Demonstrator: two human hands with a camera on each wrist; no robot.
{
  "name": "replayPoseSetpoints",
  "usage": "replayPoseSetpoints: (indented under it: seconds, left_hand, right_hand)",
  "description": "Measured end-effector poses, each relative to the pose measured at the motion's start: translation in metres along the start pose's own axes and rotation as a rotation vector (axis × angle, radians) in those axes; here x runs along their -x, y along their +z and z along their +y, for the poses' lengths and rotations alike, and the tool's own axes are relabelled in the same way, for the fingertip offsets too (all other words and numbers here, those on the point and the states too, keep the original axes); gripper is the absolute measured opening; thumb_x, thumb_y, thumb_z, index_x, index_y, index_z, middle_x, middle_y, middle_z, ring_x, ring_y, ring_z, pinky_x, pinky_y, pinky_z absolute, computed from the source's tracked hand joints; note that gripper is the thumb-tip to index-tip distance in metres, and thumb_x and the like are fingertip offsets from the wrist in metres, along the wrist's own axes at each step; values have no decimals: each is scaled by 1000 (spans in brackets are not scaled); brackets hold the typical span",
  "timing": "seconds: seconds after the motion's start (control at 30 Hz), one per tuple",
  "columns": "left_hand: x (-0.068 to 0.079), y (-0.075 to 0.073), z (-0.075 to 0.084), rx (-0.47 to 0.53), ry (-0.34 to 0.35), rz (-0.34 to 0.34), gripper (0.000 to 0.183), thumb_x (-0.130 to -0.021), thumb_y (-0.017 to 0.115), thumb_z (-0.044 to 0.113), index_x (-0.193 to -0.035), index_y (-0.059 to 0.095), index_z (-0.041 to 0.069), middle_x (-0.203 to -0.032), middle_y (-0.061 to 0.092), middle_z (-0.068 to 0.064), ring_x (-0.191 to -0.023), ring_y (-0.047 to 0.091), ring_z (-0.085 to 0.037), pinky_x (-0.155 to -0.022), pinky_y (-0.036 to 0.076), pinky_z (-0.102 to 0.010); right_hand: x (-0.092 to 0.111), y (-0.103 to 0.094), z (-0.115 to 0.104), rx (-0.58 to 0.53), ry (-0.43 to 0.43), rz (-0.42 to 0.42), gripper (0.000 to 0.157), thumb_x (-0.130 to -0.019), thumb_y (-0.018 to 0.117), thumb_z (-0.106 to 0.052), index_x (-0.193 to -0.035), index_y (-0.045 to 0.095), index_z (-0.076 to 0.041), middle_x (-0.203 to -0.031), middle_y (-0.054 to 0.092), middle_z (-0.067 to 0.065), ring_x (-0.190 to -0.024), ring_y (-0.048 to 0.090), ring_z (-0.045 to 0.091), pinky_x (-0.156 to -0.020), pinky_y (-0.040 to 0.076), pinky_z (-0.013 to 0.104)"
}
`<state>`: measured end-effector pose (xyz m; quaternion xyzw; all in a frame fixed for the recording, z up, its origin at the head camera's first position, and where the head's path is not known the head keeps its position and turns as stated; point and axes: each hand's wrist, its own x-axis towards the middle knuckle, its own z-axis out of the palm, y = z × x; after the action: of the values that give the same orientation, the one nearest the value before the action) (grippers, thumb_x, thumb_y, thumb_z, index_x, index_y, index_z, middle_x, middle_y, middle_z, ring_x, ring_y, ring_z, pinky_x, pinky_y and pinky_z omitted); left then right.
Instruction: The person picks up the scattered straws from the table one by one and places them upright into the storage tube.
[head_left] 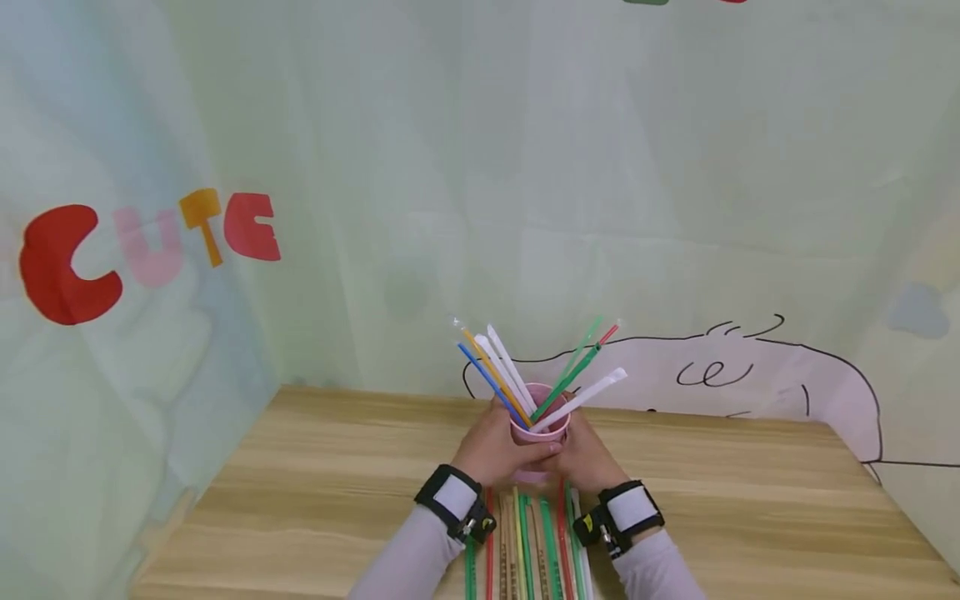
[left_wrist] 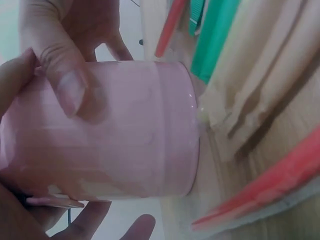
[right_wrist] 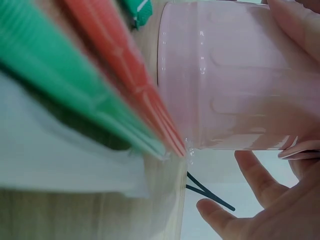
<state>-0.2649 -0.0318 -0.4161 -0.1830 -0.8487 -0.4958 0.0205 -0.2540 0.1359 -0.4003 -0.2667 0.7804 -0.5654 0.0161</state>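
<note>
A pink cup (head_left: 531, 477) stands upright on the table in the middle of the head view, its base close to the wood. Several wrapped straws lean out of it: blue (head_left: 489, 379), yellow and white ones to the left, green (head_left: 567, 385), red-tipped and white (head_left: 592, 392) ones to the right. My left hand (head_left: 493, 446) grips the cup's left side and my right hand (head_left: 588, 454) its right side. A thumb presses the near wall of the cup (left_wrist: 125, 130) in the left wrist view. Some fingers behind the cup are hidden.
Several wrapped straws (head_left: 528, 550), green, red, brown paper and white, lie in a row between my forearms, their ends near the cup's base. The wooden table (head_left: 352, 467) reaches back to a printed curtain (head_left: 420, 208).
</note>
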Motion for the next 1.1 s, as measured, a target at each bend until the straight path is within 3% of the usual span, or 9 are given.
replayPoseSetpoints:
  seconds: [0.13,0.27,0.37,0.43,0.53,0.67,0.8,0.93,1.1]
  left_hand:
    - [2,-2,0,-47,-44,16,94,-67,81,60,-139,41,14,-125,58,-5,-105,54,-13,-94,48,-41]
    - [4,-1,2,-89,-64,20,96,-67,80,61,-138,40,11,-123,59,-8,-101,55,-13,-90,50,-40]
    - [5,0,3,-97,-69,17,95,-68,80,59,-139,39,11,-123,60,-7,-101,55,-13,-89,50,-40]
    - [5,1,3,-93,-73,11,94,-69,80,58,-139,39,13,-124,59,-6,-101,56,-12,-88,51,-39]
    - [4,0,2,-73,-72,10,92,-69,81,56,-140,39,16,-126,59,-5,-101,56,-12,-89,51,-40]
    - [3,-2,1,-65,-72,17,90,-68,81,58,-139,40,20,-125,58,-2,-101,55,-11,-90,51,-41]
    - [4,-3,1,-68,-80,24,91,-66,80,61,-138,41,21,-124,59,-1,-100,55,-11,-91,50,-41]
    - [5,-3,2,-52,-83,16,90,-67,82,57,-138,41,20,-126,59,-2,-102,55,-11,-92,49,-43]
    - [5,-1,2,-45,-87,8,90,-67,83,55,-139,41,22,-128,58,-1,-104,54,-11,-93,48,-42]
  right_hand:
    - [-2,0,0,9,-48,-14,87,-64,81,7,-140,38,0,-134,51,15,-121,46,25,-103,39,36]
    - [-1,-3,3,-9,-56,-36,89,-65,84,1,-141,39,-5,-135,52,12,-122,46,25,-107,36,47]
    - [6,-8,7,81,27,-6,92,-67,87,-11,-144,36,-12,-138,47,9,-127,38,25,-107,26,64]
    - [13,-12,7,195,125,37,89,-70,86,-22,-143,37,-14,-138,46,10,-127,36,27,-105,25,68]
    - [25,-19,0,363,293,84,77,-75,81,-35,-138,45,-10,-131,52,13,-119,44,30,-98,39,62]
    - [42,-24,-15,492,409,57,48,-79,77,-36,-112,62,-5,-99,65,10,-87,58,23,-72,52,42]
    - [63,-21,-23,574,428,-41,24,-79,77,-30,-86,65,-10,-74,60,1,-66,52,16,-56,46,34]
    - [83,-13,-21,634,458,-111,21,-77,77,-29,-74,63,-14,-66,57,-2,-59,48,15,-51,41,32]
    - [95,-4,-17,689,507,-123,21,-75,78,-30,-70,64,-14,-63,56,-2,-57,47,16,-51,39,32]
